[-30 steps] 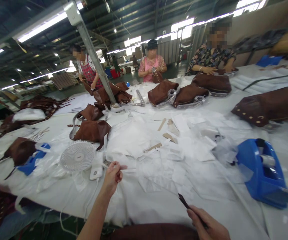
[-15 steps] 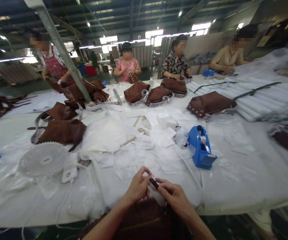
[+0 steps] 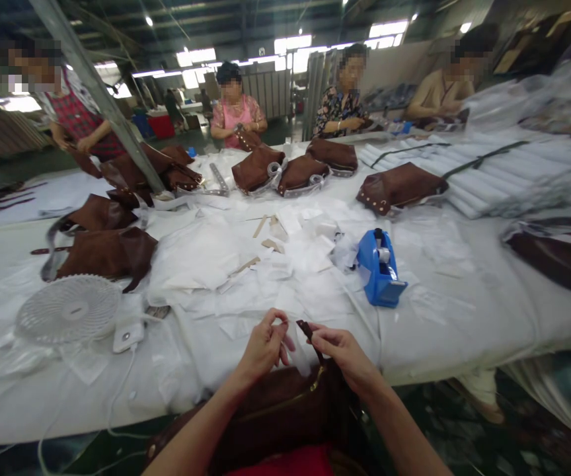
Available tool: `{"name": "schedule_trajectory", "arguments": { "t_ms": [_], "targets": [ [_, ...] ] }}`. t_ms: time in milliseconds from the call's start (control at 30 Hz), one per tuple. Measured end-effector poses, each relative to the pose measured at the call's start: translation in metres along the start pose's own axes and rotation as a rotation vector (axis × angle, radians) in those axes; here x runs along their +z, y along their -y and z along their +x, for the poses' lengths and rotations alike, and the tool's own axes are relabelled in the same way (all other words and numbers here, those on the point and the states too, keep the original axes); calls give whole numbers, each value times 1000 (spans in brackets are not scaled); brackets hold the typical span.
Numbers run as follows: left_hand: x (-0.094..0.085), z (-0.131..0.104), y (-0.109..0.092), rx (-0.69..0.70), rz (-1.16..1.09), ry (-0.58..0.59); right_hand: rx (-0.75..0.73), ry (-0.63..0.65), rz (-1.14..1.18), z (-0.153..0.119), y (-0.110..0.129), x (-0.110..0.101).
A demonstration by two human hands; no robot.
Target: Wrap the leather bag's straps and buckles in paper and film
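A brown leather bag (image 3: 275,413) with a brass-coloured zip rests at the near table edge, partly hidden by my forearms. My right hand (image 3: 341,347) pinches a short dark brown leather strap (image 3: 304,328) above the zip; its lower part runs down to the bag. Close by on the left, my left hand (image 3: 264,347) has thumb and forefinger together at the top of a thin, whitish see-through sheet (image 3: 301,357). That sheet hangs between the two hands, beside the strap, and its exact edges are hard to make out.
A blue tape dispenser (image 3: 380,271) stands right of centre. White sheets (image 3: 293,277) litter the middle. At left are a white fan (image 3: 72,309) and a brown bag (image 3: 107,252). More bags, a slanted metal post (image 3: 102,92) and several co-workers (image 3: 238,106) are beyond.
My hands have drawn slightly apart. The strap, earlier lying between both hands' fingers, is now held up by the right hand alone. The view has tipped down, showing more of the bag.
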State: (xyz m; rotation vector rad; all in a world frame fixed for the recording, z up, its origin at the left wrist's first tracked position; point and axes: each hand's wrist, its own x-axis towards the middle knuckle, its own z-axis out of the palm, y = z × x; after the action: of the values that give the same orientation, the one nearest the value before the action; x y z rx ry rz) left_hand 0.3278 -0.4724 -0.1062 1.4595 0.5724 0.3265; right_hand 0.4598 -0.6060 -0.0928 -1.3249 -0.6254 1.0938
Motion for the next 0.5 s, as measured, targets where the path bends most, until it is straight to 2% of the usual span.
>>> {"name": "schedule_trajectory", "arguments": {
  "t_ms": [100,233,333,500],
  "targets": [
    [-2,2,-9,30,55,-20,13,40,57,-4,1,-11],
    [3,-1,-17,54,118,98,71,158,37,-13,1,-17],
    [12,-4,-18,54,112,154,66,154,-3,-17,-1,-13],
    [17,-4,-13,73,90,109,84,58,37,-18,-6,-5]
  ]
}}
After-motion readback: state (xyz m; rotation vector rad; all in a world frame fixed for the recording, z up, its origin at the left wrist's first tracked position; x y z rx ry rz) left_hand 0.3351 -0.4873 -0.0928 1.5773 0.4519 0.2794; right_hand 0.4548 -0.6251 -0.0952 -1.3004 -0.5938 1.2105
